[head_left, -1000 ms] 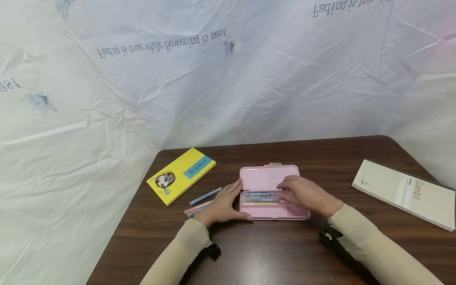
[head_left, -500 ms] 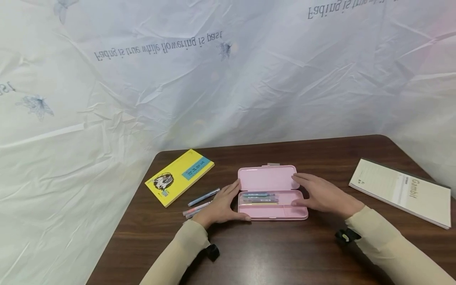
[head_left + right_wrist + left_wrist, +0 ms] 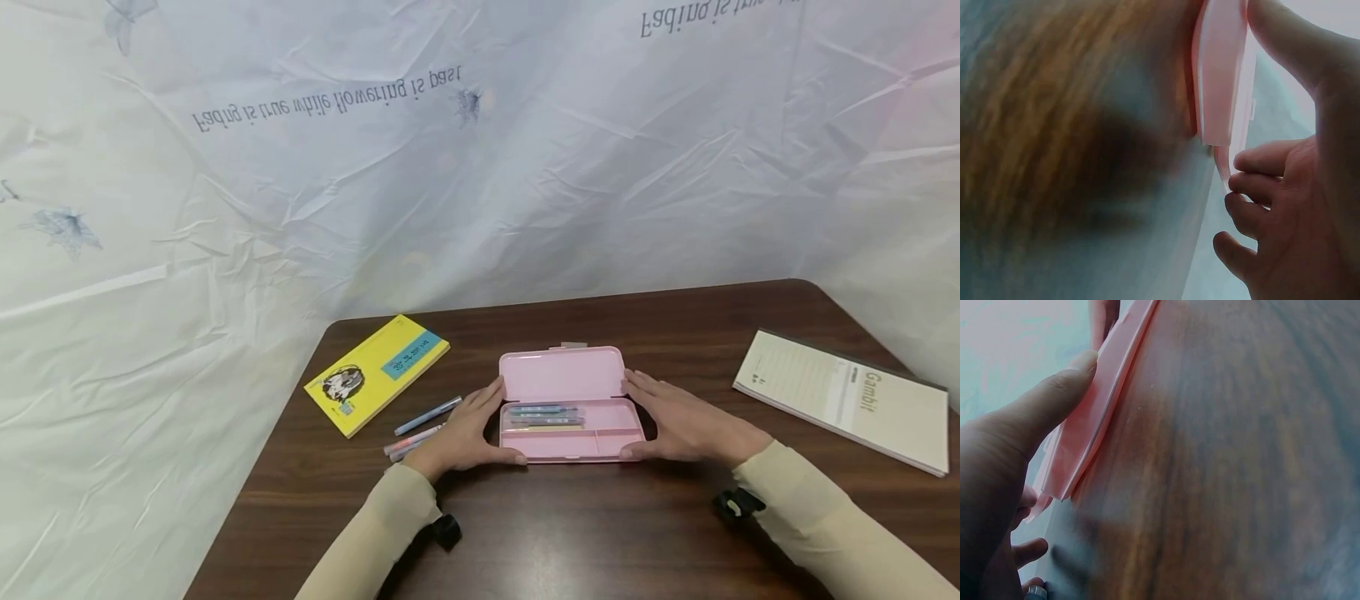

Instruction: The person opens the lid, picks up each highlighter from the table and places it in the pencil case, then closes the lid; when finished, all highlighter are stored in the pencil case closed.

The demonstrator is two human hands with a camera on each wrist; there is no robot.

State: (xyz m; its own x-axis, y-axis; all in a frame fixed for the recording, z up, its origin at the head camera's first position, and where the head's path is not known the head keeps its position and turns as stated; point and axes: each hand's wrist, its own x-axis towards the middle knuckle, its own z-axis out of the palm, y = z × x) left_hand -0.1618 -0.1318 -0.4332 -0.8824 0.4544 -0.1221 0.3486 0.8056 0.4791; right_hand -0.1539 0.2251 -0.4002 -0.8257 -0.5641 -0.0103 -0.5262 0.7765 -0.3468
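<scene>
A pink pencil case point(image 3: 622, 421) lies on the table with its lid point(image 3: 562, 375) folded back. Several pens point(image 3: 543, 415) lie in its rear left compartment. My left hand point(image 3: 465, 433) spans the case's left end, thumb at the front wall and fingertips beside the lid. At the opposite end, my right hand point(image 3: 682, 421) is spread the same way, its thumb by the front right corner and its fingertips at the lid's right edge. In the left wrist view the thumb point(image 3: 1063, 390) touches the case's wall. The right wrist view shows the fingers point(image 3: 1254, 187) loosely bent beside the lid.
Several loose pens point(image 3: 427, 415) lie left of the case, partly hidden behind my left hand. A yellow notebook point(image 3: 367, 367) is farther back on the left. A cream notebook point(image 3: 840, 400) lies to the right. A white sheet point(image 3: 525, 208) hangs behind the table point(image 3: 555, 533).
My right hand has moved right, from over the pens in the case to the case's right end, and has spread around it. My left hand has stayed at the left end.
</scene>
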